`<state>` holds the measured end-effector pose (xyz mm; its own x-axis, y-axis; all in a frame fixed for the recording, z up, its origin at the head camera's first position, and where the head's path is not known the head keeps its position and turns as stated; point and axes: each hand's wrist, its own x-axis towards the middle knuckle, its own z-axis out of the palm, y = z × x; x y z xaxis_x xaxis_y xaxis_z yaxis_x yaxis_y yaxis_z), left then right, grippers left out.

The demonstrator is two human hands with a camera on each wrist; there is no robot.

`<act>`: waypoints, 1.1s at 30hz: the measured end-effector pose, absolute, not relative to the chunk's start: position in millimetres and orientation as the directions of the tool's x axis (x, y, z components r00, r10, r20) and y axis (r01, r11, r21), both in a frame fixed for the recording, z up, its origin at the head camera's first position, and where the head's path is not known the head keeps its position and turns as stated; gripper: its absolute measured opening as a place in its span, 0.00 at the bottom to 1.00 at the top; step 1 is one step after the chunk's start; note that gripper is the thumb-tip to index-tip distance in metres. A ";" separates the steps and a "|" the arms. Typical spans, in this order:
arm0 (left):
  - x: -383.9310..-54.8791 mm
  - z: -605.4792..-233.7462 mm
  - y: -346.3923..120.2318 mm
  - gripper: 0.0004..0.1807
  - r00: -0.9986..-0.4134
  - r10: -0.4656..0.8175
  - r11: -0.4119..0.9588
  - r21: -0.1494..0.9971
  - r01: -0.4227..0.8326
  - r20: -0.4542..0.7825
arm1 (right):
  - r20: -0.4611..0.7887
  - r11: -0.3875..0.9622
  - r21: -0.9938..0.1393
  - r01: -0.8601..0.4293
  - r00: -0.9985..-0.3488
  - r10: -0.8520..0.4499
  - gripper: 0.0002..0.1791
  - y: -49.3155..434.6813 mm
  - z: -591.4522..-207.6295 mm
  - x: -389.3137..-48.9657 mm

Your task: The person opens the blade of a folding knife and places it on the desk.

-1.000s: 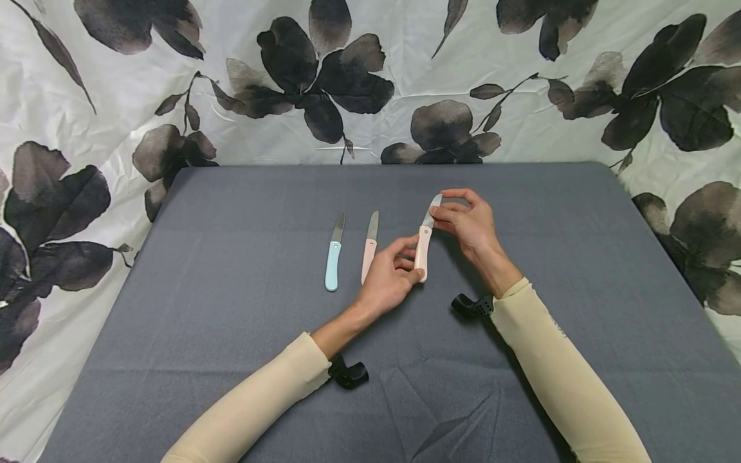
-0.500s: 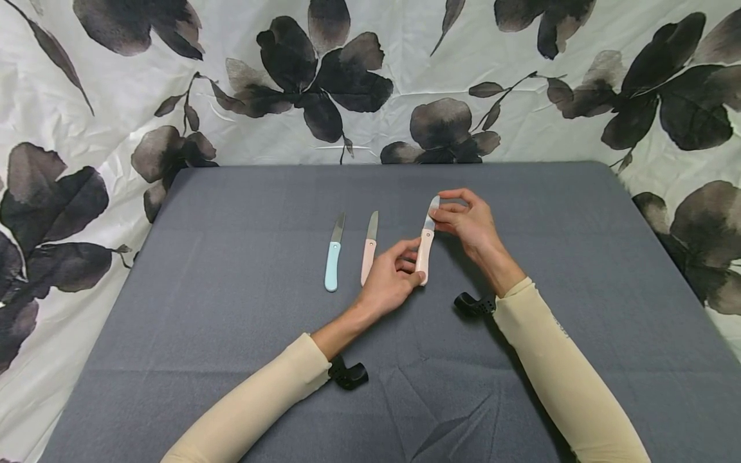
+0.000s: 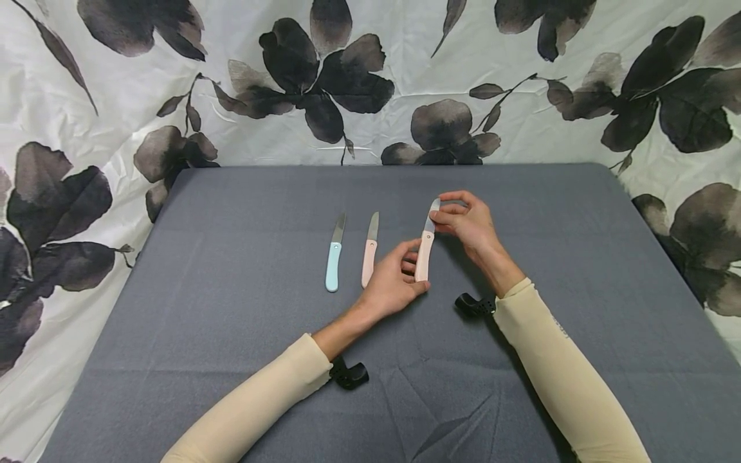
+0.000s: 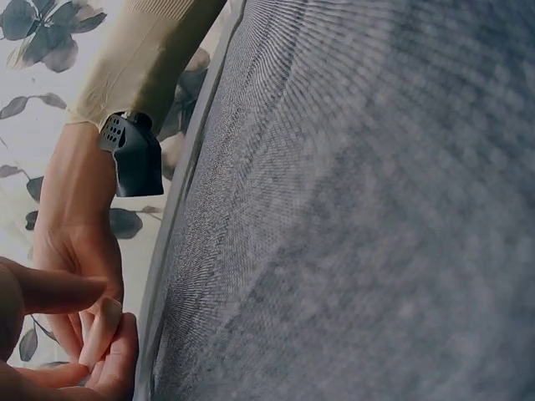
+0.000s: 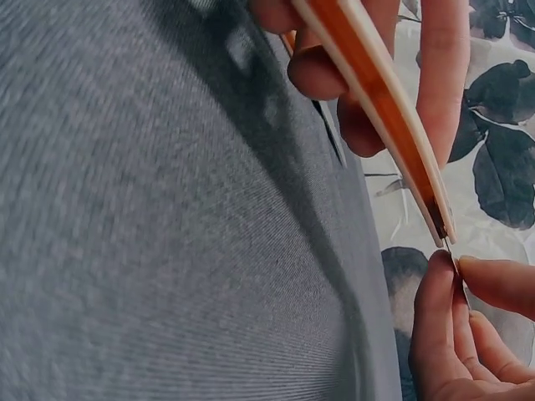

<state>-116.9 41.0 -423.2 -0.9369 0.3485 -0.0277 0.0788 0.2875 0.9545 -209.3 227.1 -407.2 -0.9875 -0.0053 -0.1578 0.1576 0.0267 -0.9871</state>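
Observation:
A folding knife with a pale pink handle (image 3: 424, 257) is held up over the grey cloth, blade unfolded and pointing away. My left hand (image 3: 390, 280) holds the handle, thumb at its butt end and fingers along its left side. Farther up, my right hand (image 3: 471, 222) pinches the blade between thumb and fingers. In the right wrist view the long slot of the handle (image 5: 380, 92) faces the camera. The handle's rounded end (image 4: 102, 326) shows between the left fingers in the left wrist view. Left of the hands lie a second pink knife (image 3: 370, 247) and a light blue knife (image 3: 332, 267), both unfolded.
A grey cloth (image 3: 231, 321) covers the table, creased near the front. Behind it hangs a white sheet (image 3: 359, 138) with dark flowers. Black wrist cameras (image 3: 349, 375) jut from both sleeves, low over the cloth.
The left thumb has shifted slightly toward the handle's butt end. The held knife and right hand have moved only a little; the two lying knives have stayed put.

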 end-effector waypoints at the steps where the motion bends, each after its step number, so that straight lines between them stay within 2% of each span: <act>1: -116.9 -423.4 41.1 0.45 -0.935 0.353 0.297 0.951 0.085 -0.027 | -0.153 0.034 -0.988 0.153 -0.988 -0.006 0.25 227.2 -407.5 -209.5; 9: -117.5 -420.9 41.7 0.48 -0.936 0.349 0.373 0.924 0.089 -0.051 | -0.093 0.224 -0.970 0.092 -0.996 0.002 0.25 225.9 -409.1 -209.6; 20: -118.4 -417.8 42.2 0.40 -0.927 0.374 0.505 0.844 0.184 -0.021 | -0.107 0.516 -0.852 0.086 -0.994 -0.010 0.25 227.5 -408.4 -211.2; 26: -116.5 -415.5 43.4 0.41 -0.932 0.362 0.582 0.789 0.199 -0.032 | -0.101 0.578 -0.813 0.073 -0.995 -0.017 0.24 226.8 -409.0 -212.4; 33: -115.4 -416.5 42.7 0.40 -0.933 0.360 0.603 0.766 0.221 -0.015 | -0.122 0.621 -0.781 0.067 -0.991 -0.047 0.26 225.2 -410.2 -212.8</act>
<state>-115.4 42.7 -416.5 -0.9327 0.3604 -0.0145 0.2212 0.6033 0.7662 -212.8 225.2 -410.2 -0.9915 -0.0468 -0.1217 0.0665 0.6214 -0.7806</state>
